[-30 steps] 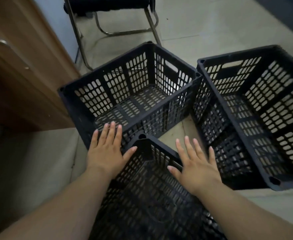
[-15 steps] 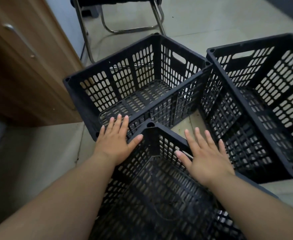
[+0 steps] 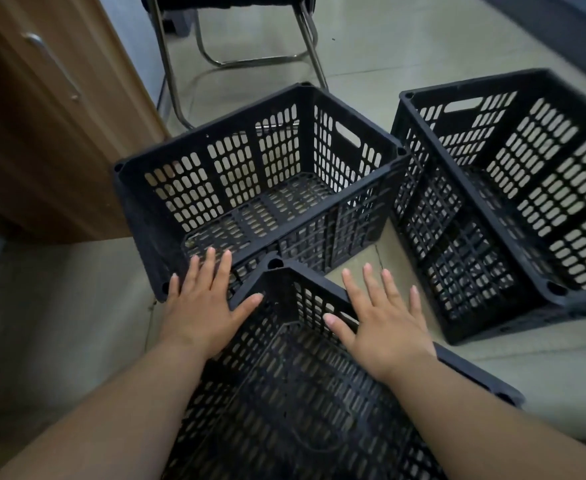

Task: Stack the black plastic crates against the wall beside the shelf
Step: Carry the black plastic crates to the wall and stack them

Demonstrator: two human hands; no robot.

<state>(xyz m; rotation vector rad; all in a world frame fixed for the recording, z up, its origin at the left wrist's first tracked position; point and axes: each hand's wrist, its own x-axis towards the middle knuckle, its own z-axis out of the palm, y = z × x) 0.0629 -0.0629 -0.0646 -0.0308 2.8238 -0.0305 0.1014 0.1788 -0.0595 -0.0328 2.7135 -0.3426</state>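
Since a second before, the view had lowered toward three black crates on the floor. Left hand [image 3: 201, 308] and right hand [image 3: 385, 323] lay open and flat, grasping nothing, over the nearest crate [image 3: 295, 393], seemingly poised to grip its rim; middle crate [image 3: 271, 188] stood near the wooden cabinet [image 3: 42, 133].

Left hand [image 3: 200, 308] and right hand [image 3: 385, 322], fingers spread, hover over the nearest crate [image 3: 284, 393] among three on the floor [image 3: 371, 46].
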